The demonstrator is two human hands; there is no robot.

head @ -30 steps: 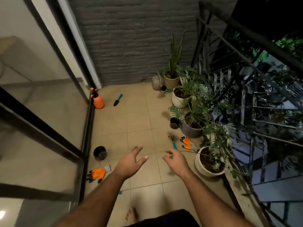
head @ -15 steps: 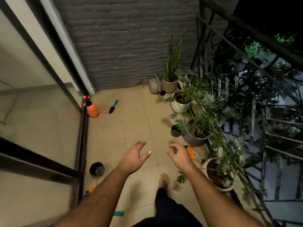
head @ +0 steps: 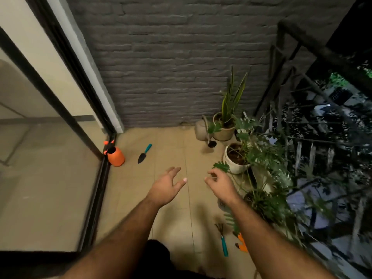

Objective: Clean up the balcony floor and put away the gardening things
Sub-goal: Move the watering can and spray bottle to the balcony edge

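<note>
Standing barefoot mid-balcony, both grips empty: left hand [head: 168, 185] fingers spread apart, right hand [head: 218, 183] fingers loosely curled, clamped on nothing. Task barely begun, judging by floor. Hand rake [head: 222, 239] lies at 5 o'clock; orange glove [head: 242, 243] just beside it, half hidden under my right forearm. Trowel [head: 144, 153] at 11 o'clock, orange sprayer [head: 115, 157] beside it against door frame. Watering can [head: 202, 130] far at 1 o'clock, partly behind potted plants [head: 235, 156]. No storage spot visible; motion blur softens plant row.
</note>
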